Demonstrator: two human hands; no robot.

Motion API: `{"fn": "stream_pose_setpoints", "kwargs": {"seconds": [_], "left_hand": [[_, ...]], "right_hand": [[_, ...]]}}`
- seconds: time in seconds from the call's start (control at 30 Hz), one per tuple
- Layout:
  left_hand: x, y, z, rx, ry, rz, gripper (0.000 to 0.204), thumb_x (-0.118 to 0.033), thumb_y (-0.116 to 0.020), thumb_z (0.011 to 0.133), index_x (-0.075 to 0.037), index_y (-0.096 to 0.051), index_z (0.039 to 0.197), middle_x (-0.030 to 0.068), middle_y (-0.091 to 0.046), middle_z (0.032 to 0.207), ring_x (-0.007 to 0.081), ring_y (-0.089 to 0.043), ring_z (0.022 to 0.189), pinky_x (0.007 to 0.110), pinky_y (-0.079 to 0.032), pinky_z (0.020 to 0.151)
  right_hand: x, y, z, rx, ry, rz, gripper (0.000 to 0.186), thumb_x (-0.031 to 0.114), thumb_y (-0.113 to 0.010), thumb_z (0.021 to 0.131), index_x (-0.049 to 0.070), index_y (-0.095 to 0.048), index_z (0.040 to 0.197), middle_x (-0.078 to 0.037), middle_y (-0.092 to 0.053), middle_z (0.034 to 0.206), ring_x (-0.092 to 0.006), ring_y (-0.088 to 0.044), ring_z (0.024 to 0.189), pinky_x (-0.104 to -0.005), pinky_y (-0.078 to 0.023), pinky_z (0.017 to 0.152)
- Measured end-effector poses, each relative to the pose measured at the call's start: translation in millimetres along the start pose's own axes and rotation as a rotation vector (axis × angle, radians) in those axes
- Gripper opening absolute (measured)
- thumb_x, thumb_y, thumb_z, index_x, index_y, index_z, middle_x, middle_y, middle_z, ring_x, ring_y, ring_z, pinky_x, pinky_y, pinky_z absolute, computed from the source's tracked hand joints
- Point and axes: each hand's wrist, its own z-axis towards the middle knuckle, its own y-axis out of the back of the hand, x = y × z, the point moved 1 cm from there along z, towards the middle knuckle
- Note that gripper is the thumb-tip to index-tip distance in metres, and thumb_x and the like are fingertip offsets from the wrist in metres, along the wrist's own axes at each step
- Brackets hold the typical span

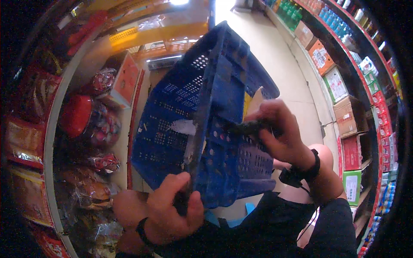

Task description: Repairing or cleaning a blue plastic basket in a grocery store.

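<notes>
A blue plastic crate (172, 101) with perforated walls is tipped on its side in front of me, its rim running upright through the middle. My left hand (172, 210) is closed on the lower end of that rim, with the thumb and fingers on either side. At the crate's right outer wall, my right hand (279, 129) is closed around a dark object (247, 128), too blurred to name, which lies against the wall. Just above those fingers sticks up a torn yellow and tan piece (254, 101), apparently card or paper. Whitish scraps (184, 127) cling inside the crate.
Shelves on the left hold bagged goods (86, 185), a red-lidded jar (77, 116) and an orange-and-white box (124, 81). Along the right aisle stand cartons (346, 114) and bottles (290, 15). A tiled floor (288, 69) runs beyond the crate.
</notes>
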Motion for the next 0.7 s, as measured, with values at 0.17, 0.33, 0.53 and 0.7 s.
{"fn": "stream_pose_setpoints", "kwargs": {"seconds": [0.17, 0.33, 0.53, 0.7], "left_hand": [[3, -3, -1, -0.035, 0.058, -0.093, 0.037, -0.010, -0.063, 0.082, 0.008, -0.049, 0.111, 0.0148, -0.055, 0.078, 0.0212, -0.055, 0.063, 0.030, -0.045, 0.056], [3, -2, 2, -0.007, 0.041, -0.048, 0.040, -0.010, -0.064, 0.081, 0.010, -0.048, 0.112, 0.0140, -0.055, 0.077, 0.0207, -0.054, 0.064, 0.030, -0.045, 0.058], [0, 2, 11, 0.082, -0.077, 0.130, 0.043, -0.014, -0.068, 0.079, 0.010, -0.050, 0.110, 0.0125, -0.056, 0.078, 0.0238, -0.057, 0.065, 0.030, -0.048, 0.062], [-4, -3, 11, 0.056, -0.040, 0.082, 0.040, -0.016, -0.067, 0.079, 0.009, -0.052, 0.107, 0.0147, -0.060, 0.080, 0.0296, -0.060, 0.064, 0.034, -0.051, 0.059]], "right_hand": [[10, -7, 7, 0.191, 0.359, -0.640, 0.034, -0.001, -0.060, 0.072, 0.001, -0.054, 0.106, -0.014, -0.060, 0.087, -0.0311, -0.060, 0.075, -0.0365, -0.051, 0.063], [22, -10, 11, 0.217, 0.277, -0.736, 0.036, -0.002, -0.058, 0.071, 0.002, -0.053, 0.106, -0.012, -0.059, 0.087, -0.0270, -0.060, 0.077, -0.0345, -0.051, 0.066], [9, -6, 3, 0.106, -0.297, 0.161, 0.037, -0.006, -0.047, 0.070, 0.002, -0.050, 0.106, -0.009, -0.058, 0.091, -0.0179, -0.062, 0.090, -0.0289, -0.048, 0.081], [22, -2, -1, 0.361, -0.015, 0.038, 0.027, -0.005, -0.051, 0.071, 0.003, -0.055, 0.097, -0.007, -0.060, 0.084, -0.0203, -0.063, 0.081, -0.0289, -0.050, 0.074]]}}
